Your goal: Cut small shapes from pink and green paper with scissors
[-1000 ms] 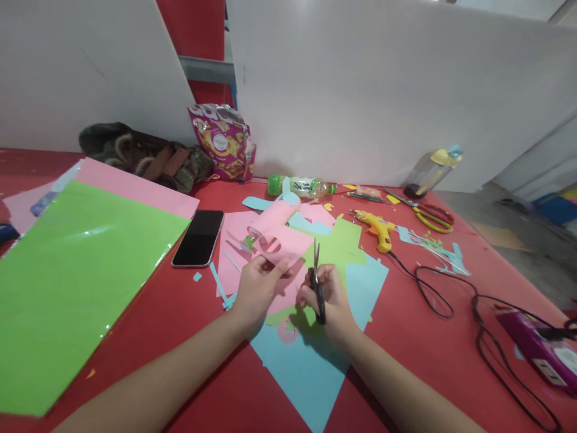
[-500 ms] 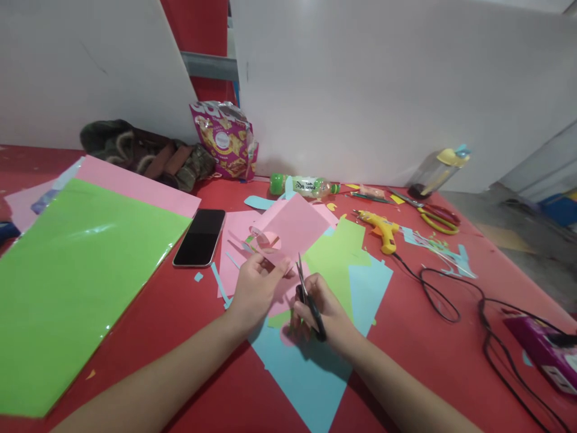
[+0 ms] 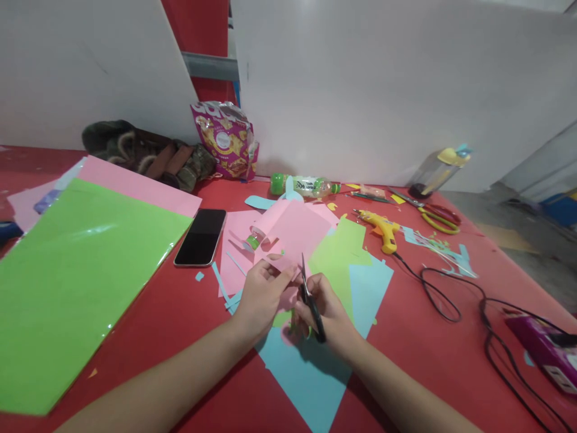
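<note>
My left hand (image 3: 264, 294) pinches the near edge of a pink paper sheet (image 3: 300, 231). In my right hand (image 3: 331, 313) is a pair of black-handled scissors (image 3: 313, 310), with the blades pointing up beside the left fingertips at the sheet's edge. Below the hands lie a light blue sheet (image 3: 311, 385) and a green sheet (image 3: 340, 255). A small pink round piece (image 3: 288, 334) rests under the right fingers. Just past the left hand a green bottle cap (image 3: 253, 242) shows next to the curled pink paper.
A phone (image 3: 201, 237) and a wrapped green paper pack (image 3: 90, 282) lie to the left. At the right are a yellow glue gun (image 3: 381, 228) with its black cord, yellow-handled scissors (image 3: 439, 222) and a purple power box (image 3: 543, 349). A labelled bottle (image 3: 304, 185) and snack bag (image 3: 228, 141) stand behind.
The pink sheet has tilted lower, and the left hand has shifted slightly right along with it. The green cap shows more clearly. The scissors have moved a little to the right.
</note>
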`<action>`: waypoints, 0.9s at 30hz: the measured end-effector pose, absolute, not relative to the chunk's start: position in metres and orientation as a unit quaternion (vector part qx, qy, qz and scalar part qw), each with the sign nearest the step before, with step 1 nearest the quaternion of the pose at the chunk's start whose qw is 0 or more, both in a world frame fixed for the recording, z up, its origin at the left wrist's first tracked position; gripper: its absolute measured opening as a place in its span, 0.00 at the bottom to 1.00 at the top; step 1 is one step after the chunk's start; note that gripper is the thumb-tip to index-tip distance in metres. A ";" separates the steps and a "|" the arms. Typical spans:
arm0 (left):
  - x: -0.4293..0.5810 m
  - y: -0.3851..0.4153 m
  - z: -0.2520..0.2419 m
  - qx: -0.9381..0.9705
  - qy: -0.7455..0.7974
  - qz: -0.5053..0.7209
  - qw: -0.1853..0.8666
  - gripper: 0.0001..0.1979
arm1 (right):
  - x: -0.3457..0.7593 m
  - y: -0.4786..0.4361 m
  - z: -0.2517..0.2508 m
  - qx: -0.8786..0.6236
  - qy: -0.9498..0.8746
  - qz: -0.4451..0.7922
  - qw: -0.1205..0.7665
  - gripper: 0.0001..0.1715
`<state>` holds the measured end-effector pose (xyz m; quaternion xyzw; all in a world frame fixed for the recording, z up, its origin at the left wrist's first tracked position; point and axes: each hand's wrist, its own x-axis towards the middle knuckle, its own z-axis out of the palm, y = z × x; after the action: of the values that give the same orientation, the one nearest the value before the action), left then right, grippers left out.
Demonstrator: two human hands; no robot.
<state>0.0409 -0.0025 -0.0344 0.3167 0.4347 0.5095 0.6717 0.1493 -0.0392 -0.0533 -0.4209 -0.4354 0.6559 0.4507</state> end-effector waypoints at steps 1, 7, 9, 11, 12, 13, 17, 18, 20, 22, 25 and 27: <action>0.042 -0.003 -0.035 0.305 0.432 0.514 0.676 0.05 | 0.149 -0.039 -0.053 -0.424 -0.430 0.657 0.452 0.18; 0.043 -0.004 -0.034 0.290 0.438 0.527 0.668 0.05 | 0.147 -0.039 -0.051 -0.451 -0.410 0.650 0.453 0.19; 0.043 -0.003 -0.033 0.296 0.443 0.524 0.665 0.05 | 0.147 -0.039 -0.052 -0.458 -0.408 0.647 0.453 0.18; 0.042 -0.003 -0.033 0.307 0.450 0.519 0.659 0.06 | 0.147 -0.039 -0.053 -0.462 -0.409 0.644 0.452 0.18; 0.041 -0.003 -0.033 0.313 0.453 0.518 0.655 0.06 | 0.147 -0.039 -0.053 -0.465 -0.410 0.643 0.450 0.18; 0.041 -0.002 -0.034 0.319 0.454 0.517 0.652 0.06 | 0.148 -0.039 -0.053 -0.467 -0.412 0.641 0.449 0.18; 0.038 0.000 -0.034 0.345 0.452 0.512 0.643 0.06 | 0.149 -0.039 -0.053 -0.477 -0.417 0.633 0.444 0.19; 0.037 0.001 -0.034 0.350 0.451 0.511 0.642 0.07 | 0.149 -0.039 -0.053 -0.480 -0.417 0.632 0.442 0.19; 0.036 0.002 -0.033 0.358 0.454 0.508 0.638 0.07 | 0.149 -0.039 -0.052 -0.484 -0.416 0.632 0.439 0.20; 0.035 0.003 -0.032 0.372 0.457 0.501 0.634 0.07 | 0.149 -0.039 -0.052 -0.487 -0.413 0.633 0.439 0.20; 0.033 0.004 -0.030 0.398 0.457 0.493 0.625 0.06 | 0.149 -0.039 -0.051 -0.493 -0.410 0.628 0.441 0.21; 0.031 0.004 -0.028 0.418 0.459 0.489 0.612 0.06 | 0.149 -0.039 -0.050 -0.496 -0.407 0.628 0.440 0.21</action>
<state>0.0310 0.0043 -0.0285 0.4179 0.4593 0.4894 0.6122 0.1489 -0.0386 -0.0504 -0.4965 -0.4075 0.6277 0.4398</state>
